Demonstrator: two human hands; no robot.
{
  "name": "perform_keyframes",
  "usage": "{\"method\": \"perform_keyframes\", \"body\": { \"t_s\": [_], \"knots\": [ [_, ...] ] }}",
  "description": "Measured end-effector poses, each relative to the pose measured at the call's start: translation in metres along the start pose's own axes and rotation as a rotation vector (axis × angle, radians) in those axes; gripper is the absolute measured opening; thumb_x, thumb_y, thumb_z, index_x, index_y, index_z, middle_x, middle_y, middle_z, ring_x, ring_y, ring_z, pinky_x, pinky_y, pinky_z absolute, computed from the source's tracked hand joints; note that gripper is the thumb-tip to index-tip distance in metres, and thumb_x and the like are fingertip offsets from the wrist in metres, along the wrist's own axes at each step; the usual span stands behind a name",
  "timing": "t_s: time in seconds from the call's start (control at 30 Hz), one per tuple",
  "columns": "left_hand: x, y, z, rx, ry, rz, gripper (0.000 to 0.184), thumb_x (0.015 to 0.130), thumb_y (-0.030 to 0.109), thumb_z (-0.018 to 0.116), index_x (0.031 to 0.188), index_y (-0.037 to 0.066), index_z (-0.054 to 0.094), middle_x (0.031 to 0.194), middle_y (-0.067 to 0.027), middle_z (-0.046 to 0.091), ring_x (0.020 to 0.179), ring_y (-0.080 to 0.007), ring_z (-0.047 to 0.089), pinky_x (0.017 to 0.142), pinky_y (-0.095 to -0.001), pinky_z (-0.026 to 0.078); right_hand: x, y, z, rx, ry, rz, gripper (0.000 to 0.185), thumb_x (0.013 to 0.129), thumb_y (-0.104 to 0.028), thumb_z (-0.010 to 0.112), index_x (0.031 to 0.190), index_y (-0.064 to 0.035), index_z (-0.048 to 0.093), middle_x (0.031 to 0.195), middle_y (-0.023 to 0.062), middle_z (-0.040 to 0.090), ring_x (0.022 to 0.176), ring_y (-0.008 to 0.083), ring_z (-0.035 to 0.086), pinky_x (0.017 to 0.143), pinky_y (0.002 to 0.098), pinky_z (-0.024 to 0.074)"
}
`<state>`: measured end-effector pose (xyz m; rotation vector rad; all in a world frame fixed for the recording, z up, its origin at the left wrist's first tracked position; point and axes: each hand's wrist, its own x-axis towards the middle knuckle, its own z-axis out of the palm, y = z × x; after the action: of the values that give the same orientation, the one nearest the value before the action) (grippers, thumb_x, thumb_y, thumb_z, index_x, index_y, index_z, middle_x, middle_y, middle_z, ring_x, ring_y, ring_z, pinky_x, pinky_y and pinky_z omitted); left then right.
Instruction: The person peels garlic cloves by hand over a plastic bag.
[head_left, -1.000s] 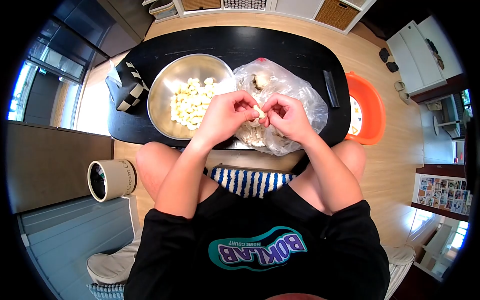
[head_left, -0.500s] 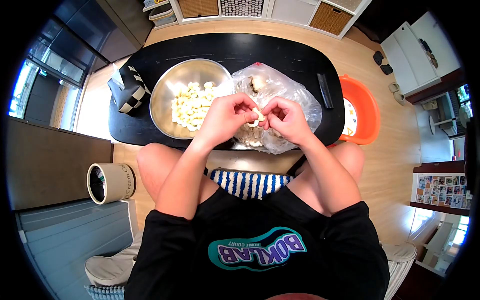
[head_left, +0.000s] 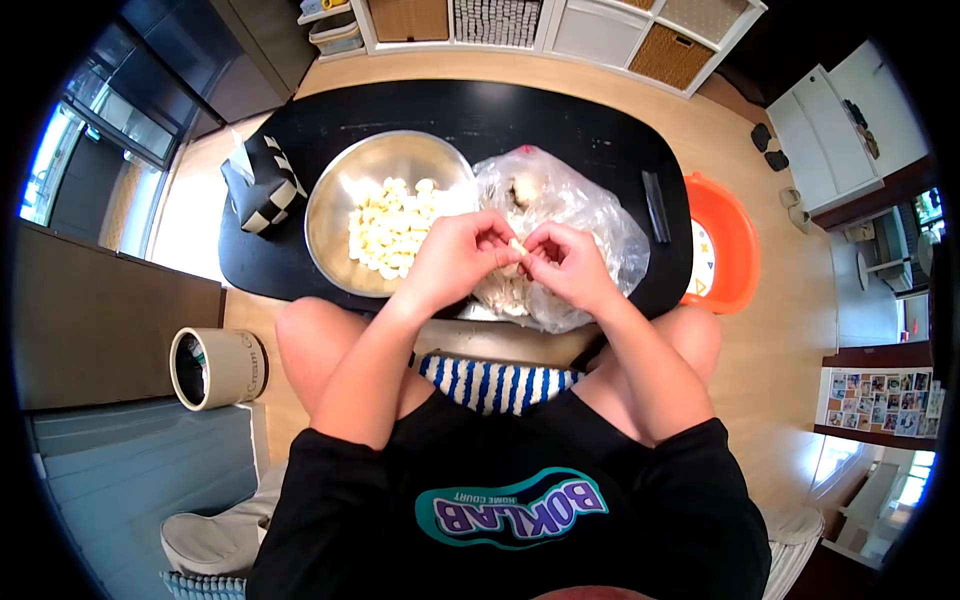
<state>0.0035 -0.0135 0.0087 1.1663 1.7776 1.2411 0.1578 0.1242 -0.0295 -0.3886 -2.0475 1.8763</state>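
Observation:
Between the fingertips of both hands is a small pale garlic clove (head_left: 517, 246). My left hand (head_left: 450, 262) pinches it from the left, and my right hand (head_left: 572, 270) pinches it from the right. Both hands hover over the near-left part of a clear plastic bag (head_left: 612, 235) holding papery garlic skins. A brownish-white garlic piece (head_left: 524, 188) shows in the bag's upper part. To the left stands a wide metal bowl (head_left: 335, 185) with many peeled garlic cloves (head_left: 385, 228); my left hand and wrist overlap its right edge in view.
Everything stands on a black oval table (head_left: 480, 105). A checkered tissue box (head_left: 262, 187) is at its left end, a dark strip-like object (head_left: 656, 205) at the right. An orange tub (head_left: 737, 245) sits beyond the right edge. A cream bin (head_left: 240, 367) stands on the floor at left.
The view has shifted, so the table and its things sit slightly lower in frame. My fingers have closed in around the garlic clove, and less of it shows.

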Motion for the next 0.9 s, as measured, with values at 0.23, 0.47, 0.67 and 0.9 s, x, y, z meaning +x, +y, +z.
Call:
{"method": "perform_keyframes", "body": {
  "t_s": [0.23,0.47,0.67,0.9],
  "knots": [
    [0.005,0.004,0.004,0.240,0.093,0.123,0.019,0.079,0.011,0.080,0.092,0.001,0.069,0.074,-0.0105,0.067,0.065,-0.0172,0.063,0.063,-0.0300,0.052,0.010,-0.003,-0.006,-0.515,0.030,-0.170,0.008,0.087,-0.007,0.068,0.091,0.0002,0.066,0.077,0.0119,0.069,0.067,0.0173,0.068,0.062,0.0304,0.0524],
    [0.000,0.002,0.011,0.360,0.121,0.176,0.022,0.077,0.014,0.082,0.088,0.002,0.068,0.075,-0.0117,0.067,0.066,-0.0230,0.066,0.062,-0.0332,0.052,0.001,-0.003,0.004,-0.583,0.092,-0.169,0.009,0.083,-0.010,0.067,0.085,-0.0011,0.063,0.078,0.0184,0.066,0.071,0.0359,0.066,0.064,0.0410,0.0521],
    [0.002,-0.003,0.016,0.367,0.134,0.216,0.020,0.077,0.014,0.081,0.087,0.002,0.068,0.074,-0.0109,0.067,0.065,-0.0229,0.065,0.062,-0.0334,0.052,0.002,0.001,0.004,-0.654,0.111,-0.212,0.011,0.082,-0.011,0.066,0.083,-0.0018,0.061,0.077,0.0181,0.065,0.071,0.0370,0.065,0.064,0.0435,0.0513],
    [0.001,-0.003,0.015,0.339,0.101,0.165,0.021,0.078,0.017,0.081,0.087,0.003,0.069,0.076,-0.0104,0.068,0.068,-0.0218,0.066,0.064,-0.0329,0.053,0.002,0.005,0.003,-0.720,0.129,-0.260,0.016,0.079,-0.015,0.071,0.082,-0.0019,0.061,0.075,0.0165,0.064,0.069,0.0349,0.065,0.062,0.0405,0.0515]
  ]
}}
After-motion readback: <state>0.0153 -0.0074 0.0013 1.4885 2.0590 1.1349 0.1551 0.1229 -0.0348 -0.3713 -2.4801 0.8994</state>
